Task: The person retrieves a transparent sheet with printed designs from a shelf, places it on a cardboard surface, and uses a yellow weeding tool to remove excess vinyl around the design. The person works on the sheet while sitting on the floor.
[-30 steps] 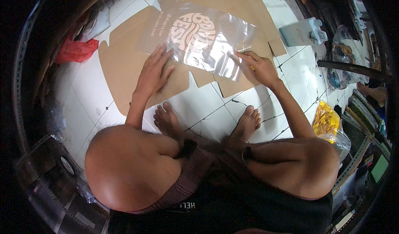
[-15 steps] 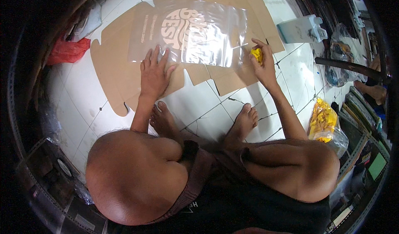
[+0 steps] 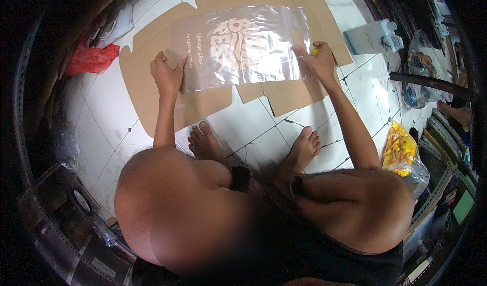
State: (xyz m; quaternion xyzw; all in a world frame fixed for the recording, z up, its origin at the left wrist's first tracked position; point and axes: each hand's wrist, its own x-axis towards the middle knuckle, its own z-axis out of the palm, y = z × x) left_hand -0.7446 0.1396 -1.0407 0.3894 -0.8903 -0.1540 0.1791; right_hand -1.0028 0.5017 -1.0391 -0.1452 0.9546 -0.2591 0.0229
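A clear plastic zip bag (image 3: 274,57) with pale printed lettering lies flat on a sheet of brown cardboard (image 3: 147,88). My left hand (image 3: 168,77) is at the bag's left edge, its thumb beside the edge and its bent fingers apart from the thumb over the cardboard. At the bag's right end is my right hand (image 3: 320,65), closed around a crumpled yellow wad (image 3: 315,51) that mostly hides in the palm. Its thumb reaches onto the bag near the zip strip. Whether the wad is cloth or plastic I cannot make out.
Beyond the cardboard at right stands a translucent jerrycan (image 3: 373,37). A clear bag of yellow scraps (image 3: 399,151) sits by my right knee, near a metal rack (image 3: 431,189). A red plastic bag (image 3: 91,59) lies at left. My bare feet rest on white tiles (image 3: 253,128).
My left hand has moved off the bag's lower part to its left edge. The right hand has turned inward onto the bag's right end, hiding most of the yellow wad.
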